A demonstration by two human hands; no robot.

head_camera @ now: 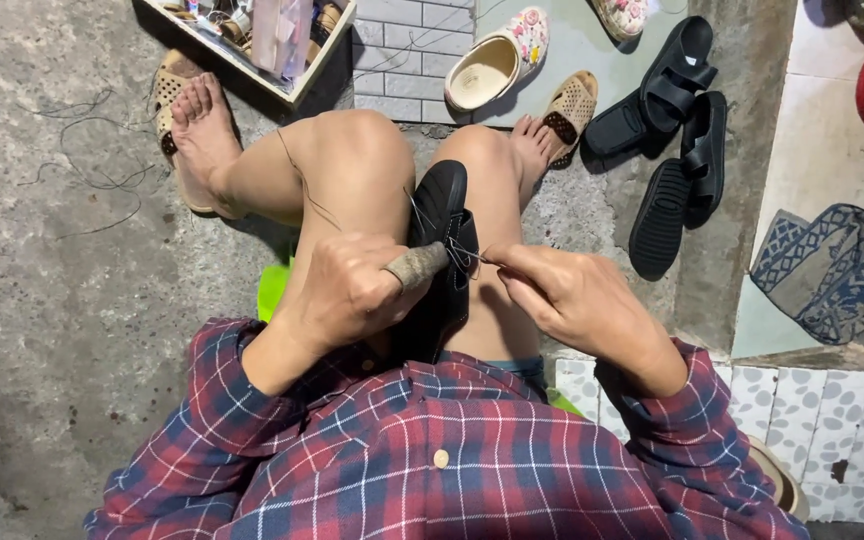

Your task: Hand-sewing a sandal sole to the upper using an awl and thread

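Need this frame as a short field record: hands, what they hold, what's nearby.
left hand: grips wooden-handled awl
right hand: pinches thread by the shoe
work piece: black shoe, sole up, between the knees
floor right: black sandals
floor ahead: beige slipper
top left: tray of supplies

Rough grey concrete floor (62, 300), pale patterned tiles (802, 400), brick-patterned patch (402, 50)
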